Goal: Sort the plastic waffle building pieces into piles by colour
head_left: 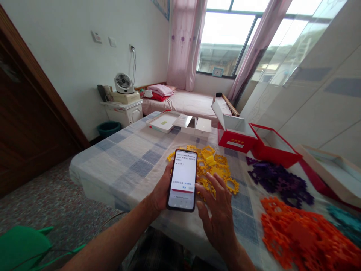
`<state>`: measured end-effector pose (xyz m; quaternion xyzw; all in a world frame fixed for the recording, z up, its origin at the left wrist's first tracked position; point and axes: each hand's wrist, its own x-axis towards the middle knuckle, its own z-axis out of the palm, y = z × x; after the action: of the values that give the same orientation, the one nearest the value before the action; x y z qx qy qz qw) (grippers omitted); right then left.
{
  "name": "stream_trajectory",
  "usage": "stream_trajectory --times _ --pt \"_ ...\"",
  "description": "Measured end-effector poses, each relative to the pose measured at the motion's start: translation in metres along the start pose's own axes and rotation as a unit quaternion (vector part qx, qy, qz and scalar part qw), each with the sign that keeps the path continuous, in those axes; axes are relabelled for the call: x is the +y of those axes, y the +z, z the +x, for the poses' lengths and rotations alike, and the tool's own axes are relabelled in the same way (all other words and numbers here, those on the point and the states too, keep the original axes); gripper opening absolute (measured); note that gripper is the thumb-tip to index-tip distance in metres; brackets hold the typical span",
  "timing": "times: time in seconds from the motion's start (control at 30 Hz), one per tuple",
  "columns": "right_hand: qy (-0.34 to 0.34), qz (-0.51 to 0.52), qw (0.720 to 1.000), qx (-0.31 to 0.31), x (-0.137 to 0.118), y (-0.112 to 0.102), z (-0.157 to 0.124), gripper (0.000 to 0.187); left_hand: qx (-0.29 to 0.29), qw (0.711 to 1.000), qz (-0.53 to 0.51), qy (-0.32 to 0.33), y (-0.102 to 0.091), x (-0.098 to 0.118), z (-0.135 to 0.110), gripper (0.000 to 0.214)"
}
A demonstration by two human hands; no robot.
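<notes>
My left hand is closed around the left edge of a smartphone, holding it upright above the near side of the table. Its lit screen shows a white pop-up with text. Just right of the phone, my right hand hovers with its fingers apart, holding nothing; one fingertip is close to the lower right of the screen. I cannot tell whether it touches. Behind the phone and hand lies a pile of yellow plastic building pieces, partly hidden by them.
Purple pieces, orange pieces and teal pieces lie along the right. Red boxes stand behind them. A white box and a shallow tray-like lid sit at the table's far end. A green chair is at lower left.
</notes>
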<state>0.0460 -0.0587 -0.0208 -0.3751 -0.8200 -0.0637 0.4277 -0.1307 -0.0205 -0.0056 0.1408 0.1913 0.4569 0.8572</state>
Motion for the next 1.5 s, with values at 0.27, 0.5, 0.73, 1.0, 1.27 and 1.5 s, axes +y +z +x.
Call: stream_trajectory --times 0.27,0.5,0.73,1.0,1.27,1.5 --pt "0.0 -0.047 0.999 -0.028 0.001 -0.016 0.035 0.031 -0.011 1.0 -0.012 0.003 0.001 -0.003 0.002 0.061" --pt "-0.03 -0.077 0.992 -0.098 -0.003 -0.001 0.068 0.036 0.027 0.999 0.011 0.015 0.001 -0.002 0.003 0.06" --pt "-0.031 -0.07 0.993 -0.095 0.0 0.006 0.065 0.033 0.048 0.999 0.011 0.02 0.002 -0.002 0.001 0.06" --pt "-0.037 -0.027 0.997 -0.062 0.004 -0.02 0.026 0.026 0.012 1.0 0.001 0.01 0.001 0.0 0.003 0.061" --pt "-0.052 -0.037 0.994 -0.086 0.006 -0.007 0.012 0.027 0.022 1.0 0.008 0.0 -0.002 -0.001 0.002 0.066" --pt "-0.024 -0.014 0.999 -0.042 0.009 -0.007 0.006 0.029 -0.001 1.0 0.007 0.005 -0.001 0.0 0.003 0.064"
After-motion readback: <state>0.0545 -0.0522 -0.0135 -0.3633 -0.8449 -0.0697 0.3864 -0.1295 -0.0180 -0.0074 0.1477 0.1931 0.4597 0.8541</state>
